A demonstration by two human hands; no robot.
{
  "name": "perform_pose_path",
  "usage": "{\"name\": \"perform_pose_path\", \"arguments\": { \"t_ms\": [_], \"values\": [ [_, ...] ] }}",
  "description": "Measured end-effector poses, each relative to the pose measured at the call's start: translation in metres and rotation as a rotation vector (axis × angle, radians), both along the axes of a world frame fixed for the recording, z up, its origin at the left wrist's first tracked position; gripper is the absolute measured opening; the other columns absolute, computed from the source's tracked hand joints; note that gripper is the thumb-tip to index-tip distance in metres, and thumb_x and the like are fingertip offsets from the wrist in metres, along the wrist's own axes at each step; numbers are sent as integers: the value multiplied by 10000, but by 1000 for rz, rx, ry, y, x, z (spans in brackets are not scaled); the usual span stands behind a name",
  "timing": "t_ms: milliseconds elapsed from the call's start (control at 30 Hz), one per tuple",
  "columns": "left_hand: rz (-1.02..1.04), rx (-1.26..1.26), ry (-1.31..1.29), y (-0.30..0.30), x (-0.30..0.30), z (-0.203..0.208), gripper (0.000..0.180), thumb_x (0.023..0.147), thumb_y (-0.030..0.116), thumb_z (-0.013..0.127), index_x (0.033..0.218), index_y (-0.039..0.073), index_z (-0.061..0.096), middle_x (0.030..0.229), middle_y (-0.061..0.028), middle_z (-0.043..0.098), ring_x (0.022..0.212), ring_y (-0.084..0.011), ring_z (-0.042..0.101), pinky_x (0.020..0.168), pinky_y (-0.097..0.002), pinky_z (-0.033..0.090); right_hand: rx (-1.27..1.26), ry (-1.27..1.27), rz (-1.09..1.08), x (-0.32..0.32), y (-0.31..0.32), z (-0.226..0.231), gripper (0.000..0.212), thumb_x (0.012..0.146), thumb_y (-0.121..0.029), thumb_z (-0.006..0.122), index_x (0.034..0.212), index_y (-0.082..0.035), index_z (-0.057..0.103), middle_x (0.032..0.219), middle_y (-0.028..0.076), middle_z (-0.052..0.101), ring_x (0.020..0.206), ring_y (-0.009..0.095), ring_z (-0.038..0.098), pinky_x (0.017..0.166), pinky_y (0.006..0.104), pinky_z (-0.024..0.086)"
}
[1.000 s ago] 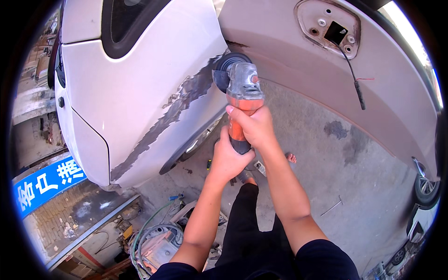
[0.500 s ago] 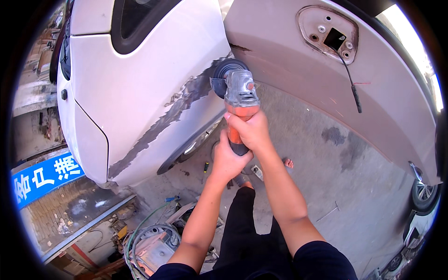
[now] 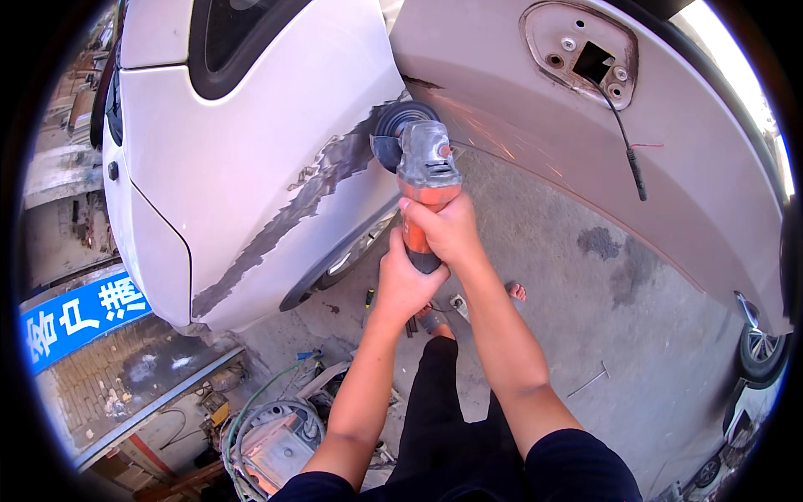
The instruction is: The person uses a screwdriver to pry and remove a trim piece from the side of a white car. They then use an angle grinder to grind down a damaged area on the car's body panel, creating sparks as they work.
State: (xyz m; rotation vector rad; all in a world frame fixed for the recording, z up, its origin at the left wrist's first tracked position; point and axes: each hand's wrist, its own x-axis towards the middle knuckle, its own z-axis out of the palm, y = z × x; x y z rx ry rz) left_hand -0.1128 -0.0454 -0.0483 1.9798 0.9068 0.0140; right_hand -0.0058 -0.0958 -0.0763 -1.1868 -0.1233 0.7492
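Note:
An orange and grey angle grinder (image 3: pixel 428 180) is held in both my hands in front of me. My left hand (image 3: pixel 406 280) wraps round its dark rear end, and my right hand (image 3: pixel 452 227) grips the orange body just ahead, thumb across the top. The round disc (image 3: pixel 403 124) and its guard lie against the white car panel (image 3: pixel 276 159), at the upper end of a long bare grey strip (image 3: pixel 288 222) with ragged paint edges. Sparks fly right from the disc past the open door (image 3: pixel 502 109). The exact contact spot is hidden behind the grinder head.
A black cable (image 3: pixel 633 167) hangs from the hole in the door. Below the panel is a car wheel (image 3: pixel 347 255). A machine with coiled hoses (image 3: pixel 284 443) stands at the lower left, and a thin T-shaped tool (image 3: pixel 590 381) lies on the concrete floor. A blue sign (image 3: pixel 79 322) is at left.
A spray of sparks across the door has grown much longer and brighter. The grinder and both hands shift slightly left in the picture, along with the car and door.

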Motion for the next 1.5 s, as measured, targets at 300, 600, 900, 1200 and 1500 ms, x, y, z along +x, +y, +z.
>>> {"name": "perform_pose_path", "arguments": {
  "t_ms": [300,600,900,1200,1500],
  "values": [
    [39,22,35,-9,-2,2,700,687,283,822,1202,-9,449,1039,-248,692,1003,-415,682,851,-442,533,-5,95,14,0,0,-4,326,758,-205,792,982,9,690,924,63,715,826,145,660,775,315,525],
    [116,78,50,-16,4,8,699,703,282,825,1214,-3,443,1063,-248,682,1015,-425,675,854,-462,521,162,127,102,3,0,-9,393,811,-109,726,1177,5,636,933,55,673,806,132,645,733,311,536],
    [144,236,135,-24,14,27,658,727,270,779,1216,9,424,1037,-278,672,976,-476,653,832,-502,513,376,298,136,13,-2,11,459,805,-130,701,1227,24,606,908,97,671,799,184,670,737,339,561],
    [130,271,189,-32,15,36,682,744,296,761,1258,15,412,1030,-276,665,975,-482,645,834,-516,505,400,344,157,19,-6,10,479,810,-140,686,1245,31,582,913,115,671,800,204,684,738,358,578],
    [151,278,202,-43,11,40,708,749,326,767,1277,15,412,1047,-263,662,970,-477,644,813,-534,502,390,384,193,15,-11,11,484,823,-155,663,1262,28,571,964,135,670,806,218,689,749,369,590]
  ]
}}
